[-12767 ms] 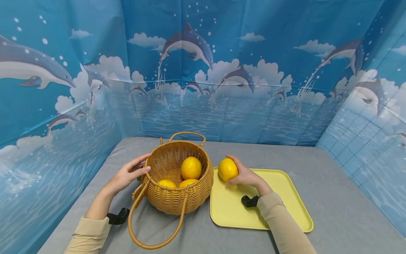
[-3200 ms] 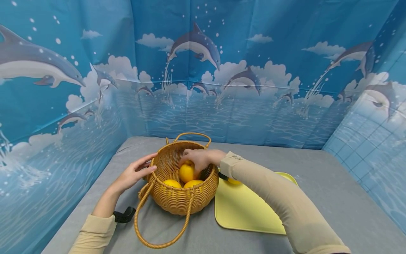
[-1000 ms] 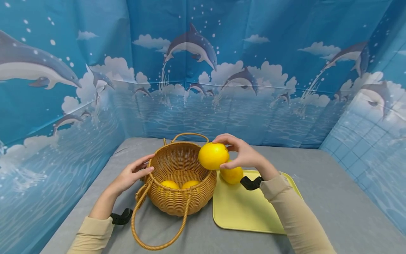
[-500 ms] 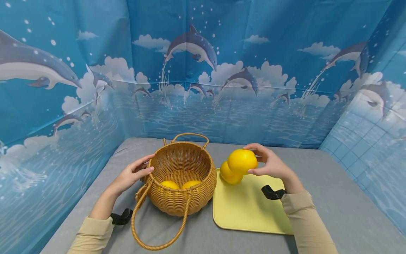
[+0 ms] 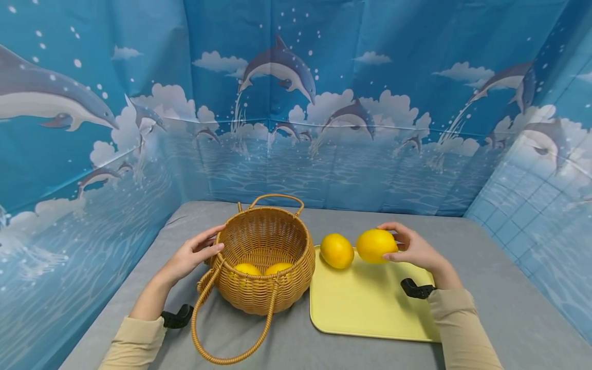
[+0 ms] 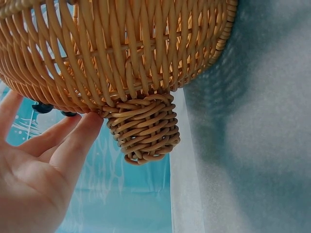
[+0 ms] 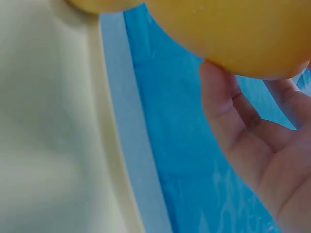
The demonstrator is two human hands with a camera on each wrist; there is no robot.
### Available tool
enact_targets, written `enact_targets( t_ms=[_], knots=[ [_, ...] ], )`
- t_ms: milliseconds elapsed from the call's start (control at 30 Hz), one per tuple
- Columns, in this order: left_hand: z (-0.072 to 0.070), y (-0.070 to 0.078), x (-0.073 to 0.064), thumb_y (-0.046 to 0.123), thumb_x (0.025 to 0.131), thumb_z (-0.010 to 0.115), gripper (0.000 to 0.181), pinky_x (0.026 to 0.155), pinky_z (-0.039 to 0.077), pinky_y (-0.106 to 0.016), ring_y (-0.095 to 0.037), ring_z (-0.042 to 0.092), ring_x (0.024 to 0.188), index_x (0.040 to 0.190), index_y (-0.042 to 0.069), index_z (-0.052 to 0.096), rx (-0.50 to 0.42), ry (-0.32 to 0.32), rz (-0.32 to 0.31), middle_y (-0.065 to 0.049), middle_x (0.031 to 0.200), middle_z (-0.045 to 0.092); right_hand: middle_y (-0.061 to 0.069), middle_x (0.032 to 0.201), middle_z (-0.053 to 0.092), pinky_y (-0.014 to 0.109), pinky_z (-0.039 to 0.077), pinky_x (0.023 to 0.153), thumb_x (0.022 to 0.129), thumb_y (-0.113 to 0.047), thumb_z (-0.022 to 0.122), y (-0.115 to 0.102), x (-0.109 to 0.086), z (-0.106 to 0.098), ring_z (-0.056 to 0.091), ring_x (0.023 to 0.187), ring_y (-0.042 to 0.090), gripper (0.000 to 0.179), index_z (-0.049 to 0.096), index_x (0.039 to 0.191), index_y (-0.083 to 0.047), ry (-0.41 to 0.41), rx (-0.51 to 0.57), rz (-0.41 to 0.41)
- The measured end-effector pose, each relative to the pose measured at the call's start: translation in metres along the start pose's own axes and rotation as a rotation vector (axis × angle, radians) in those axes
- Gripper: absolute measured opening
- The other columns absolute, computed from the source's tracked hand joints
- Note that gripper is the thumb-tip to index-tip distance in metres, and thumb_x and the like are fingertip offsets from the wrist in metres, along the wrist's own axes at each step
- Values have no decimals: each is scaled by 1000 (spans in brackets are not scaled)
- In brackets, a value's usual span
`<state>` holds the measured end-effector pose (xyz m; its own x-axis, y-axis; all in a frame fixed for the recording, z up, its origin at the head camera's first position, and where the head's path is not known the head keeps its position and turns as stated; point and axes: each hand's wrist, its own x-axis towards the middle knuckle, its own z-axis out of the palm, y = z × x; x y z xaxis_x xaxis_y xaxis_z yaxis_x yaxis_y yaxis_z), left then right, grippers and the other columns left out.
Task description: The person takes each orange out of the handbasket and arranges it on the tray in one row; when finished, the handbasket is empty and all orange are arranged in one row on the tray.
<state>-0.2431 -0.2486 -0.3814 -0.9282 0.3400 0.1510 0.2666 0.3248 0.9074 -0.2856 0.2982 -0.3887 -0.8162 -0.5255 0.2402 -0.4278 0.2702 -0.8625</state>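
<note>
Lemon (image 5: pixel 373 245) in a right-hand grip, above a yellow tray (image 5: pixel 356 308)

Fingers and thumb of the right hand (image 5: pixel 416 254) curl against the lemon from its three o'clock side, spread about as wide as the fruit. The lemon appears to hang just above the tray's twelve o'clock part, with a soft shadow below. At its nine o'clock, near but apart, a second lemon (image 5: pixel 337 251) lies on the tray. A steady, even grip seems best here, with thumb and fingertips opposed; lowering the fruit until the tray bears it, before loosening, should discourage rolling, and a gap should spare its neighbour a knock.

Further toward nine o'clock stands a wicker basket (image 5: pixel 263 290). Inside, at its six o'clock side, a third lemon (image 5: pixel 246 269) and a fourth lemon (image 5: pixel 279 268) show partly over the rim. The left hand (image 5: pixel 187 262), fingers loosely extended and thumb apart, touches the basket at nine to ten o'clock; a light touch should be enough.

Around everything spreads a grey-covered table (image 5: pixel 485 267), with a blue dolphin curtain (image 5: pixel 398 31) at twelve o'clock.
</note>
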Motion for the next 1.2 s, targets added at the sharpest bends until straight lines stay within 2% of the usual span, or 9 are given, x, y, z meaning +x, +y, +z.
enact_targets(
  t_ms=[200, 467, 633, 767, 933, 1067, 1200],
  knots=[
    [1, -1, 0, 28, 96, 54, 53, 102, 28, -59, -41, 24, 135, 146, 19, 37, 1, 3, -4, -14, 152, 24, 2, 126, 47, 38, 53, 75, 83, 0, 69, 18, -4, -4, 60, 97, 21, 58, 42, 134, -1, -24, 0, 62],
    [1, -2, 0, 27, 97, 54, 53, 101, 29, -59, -41, 25, 135, 146, 19, 37, 10, 3, 7, -15, 152, 24, 19, 128, 46, 37, 50, 80, 83, -6, 70, 32, -3, 0, 58, 100, 25, 56, 44, 133, -1, -69, -70, 119],
    [1, -2, 0, 27, 97, 54, 53, 101, 28, -60, -42, 24, 135, 146, 19, 37, 16, 3, 3, -14, 152, 23, 23, 131, 46, 40, 48, 83, 84, -11, 69, 37, -2, 2, 56, 104, 32, 57, 45, 136, -3, -79, -92, 170],
    [0, -1, 0, 28, 97, 54, 53, 102, 28, -60, -42, 23, 135, 146, 20, 36, 14, 3, -3, -14, 153, 22, 21, 134, 43, 45, 45, 85, 86, -17, 68, 37, -1, 4, 54, 106, 34, 60, 43, 140, -6, -57, -123, 216],
    [0, 0, 0, 27, 97, 54, 53, 102, 28, -60, -42, 23, 135, 146, 20, 36, 16, 3, -2, -14, 153, 22, 22, 136, 41, 50, 40, 91, 88, -20, 66, 35, 2, 8, 48, 114, 38, 59, 41, 138, -3, -5, -160, 225],
    [0, 0, -1, 27, 97, 54, 53, 102, 28, -60, -42, 23, 135, 146, 19, 36, 15, 3, -4, -15, 152, 22, 23, 135, 42, 47, 41, 93, 89, -19, 65, 34, 3, 12, 44, 120, 40, 54, 40, 133, -1, 46, -136, 229],
    [0, 0, -1, 27, 97, 54, 53, 102, 28, -60, -42, 24, 135, 147, 19, 36, 15, 3, 0, -15, 152, 22, 25, 135, 42, 44, 43, 91, 92, -22, 61, 32, 5, 15, 46, 118, 41, 55, 39, 137, 0, 73, -160, 241]
  ],
)
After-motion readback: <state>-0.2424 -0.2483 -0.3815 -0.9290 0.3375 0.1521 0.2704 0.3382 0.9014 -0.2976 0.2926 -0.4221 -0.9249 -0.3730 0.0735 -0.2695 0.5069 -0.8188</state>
